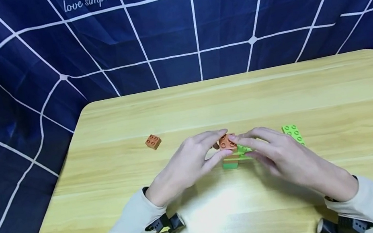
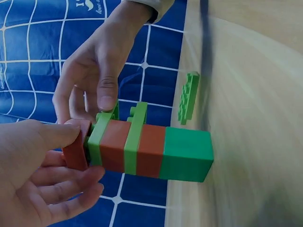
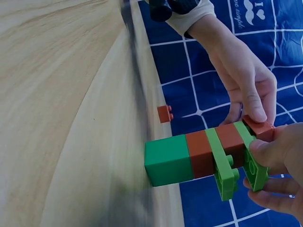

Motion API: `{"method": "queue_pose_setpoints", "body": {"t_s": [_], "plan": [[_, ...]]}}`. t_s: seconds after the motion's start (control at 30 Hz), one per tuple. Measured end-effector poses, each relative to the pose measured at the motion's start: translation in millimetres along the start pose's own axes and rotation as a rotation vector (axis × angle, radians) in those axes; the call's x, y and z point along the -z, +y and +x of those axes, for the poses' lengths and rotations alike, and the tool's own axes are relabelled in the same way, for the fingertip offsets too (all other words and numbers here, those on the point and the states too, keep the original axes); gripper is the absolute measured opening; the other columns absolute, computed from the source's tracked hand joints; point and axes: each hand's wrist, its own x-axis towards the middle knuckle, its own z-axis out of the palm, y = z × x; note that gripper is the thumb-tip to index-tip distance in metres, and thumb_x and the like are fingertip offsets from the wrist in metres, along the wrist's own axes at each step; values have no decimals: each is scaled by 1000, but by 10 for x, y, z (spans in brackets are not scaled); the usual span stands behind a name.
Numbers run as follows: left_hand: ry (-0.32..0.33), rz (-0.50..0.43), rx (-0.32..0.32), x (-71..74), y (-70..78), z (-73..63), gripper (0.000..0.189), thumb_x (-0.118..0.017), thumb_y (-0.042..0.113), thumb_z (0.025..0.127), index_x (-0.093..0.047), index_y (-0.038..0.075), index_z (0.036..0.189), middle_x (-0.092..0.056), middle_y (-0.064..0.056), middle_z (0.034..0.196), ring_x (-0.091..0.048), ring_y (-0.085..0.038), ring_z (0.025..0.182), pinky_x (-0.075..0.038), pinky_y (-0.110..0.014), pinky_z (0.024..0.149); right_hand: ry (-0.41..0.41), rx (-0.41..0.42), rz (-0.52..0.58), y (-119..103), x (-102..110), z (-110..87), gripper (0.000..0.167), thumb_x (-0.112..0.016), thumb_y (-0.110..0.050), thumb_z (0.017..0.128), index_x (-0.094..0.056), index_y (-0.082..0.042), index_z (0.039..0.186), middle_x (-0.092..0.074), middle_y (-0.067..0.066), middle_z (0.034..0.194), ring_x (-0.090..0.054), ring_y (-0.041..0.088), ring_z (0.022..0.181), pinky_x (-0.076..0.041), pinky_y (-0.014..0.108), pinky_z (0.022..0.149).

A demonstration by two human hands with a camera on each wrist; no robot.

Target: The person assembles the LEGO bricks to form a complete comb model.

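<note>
Two hands grasp the top of a brick stack [image 2: 150, 151] standing upright on a wooden table.
The left hand [image 1: 189, 160] pinches the top orange brick [image 1: 226, 142] between thumb and fingers; the right hand [image 1: 285, 155], reaching in from the other side, pinches the upper light-green plate [image 3: 255, 169] just below. The stack's long axis is vertical, green base brick [image 2: 187, 153] down, studs up, both its plates jutting to the person's right. A loose orange brick [image 1: 153, 141] lies left, a loose light-green plate [image 1: 295, 134] right, on the pale-grained table [image 1: 118, 123]; a white-gridded navy cloth [image 1: 165, 26] hangs behind.
</note>
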Motion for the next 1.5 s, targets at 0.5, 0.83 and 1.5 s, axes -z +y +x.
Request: {"method": "queue_pose_setpoints", "body": {"t_s": [0.5,0.83,1.5], "plan": [[58,-1,-52,-95,-21,-2,43,-66,19,92,-59,-5,127,-64,-17,123,-63,-24,112,-48,-19,97,8,3,21,9,-5,19,41,-36,-30,104,-65,-2,113,-66,10,106,-65,26,94,-48,20,95],[64,64,-65,-122,-18,-17,43,-65,22,92,-59,-5,125,-66,-16,120,-64,-23,108,-50,-22,97,5,-3,25,7,-6,4,43,-36,-32,104,-66,-4,115,-66,10,105,-65,26,94,-52,26,89],[57,105,-61,-136,-18,-17,40,-65,23,93,-62,-3,122,-71,-11,105,-64,-18,94,-55,-22,84,26,29,11,-17,-8,24,44,-39,-34,104,-68,-2,110,-68,9,101,-66,25,91,-54,30,83]]}}
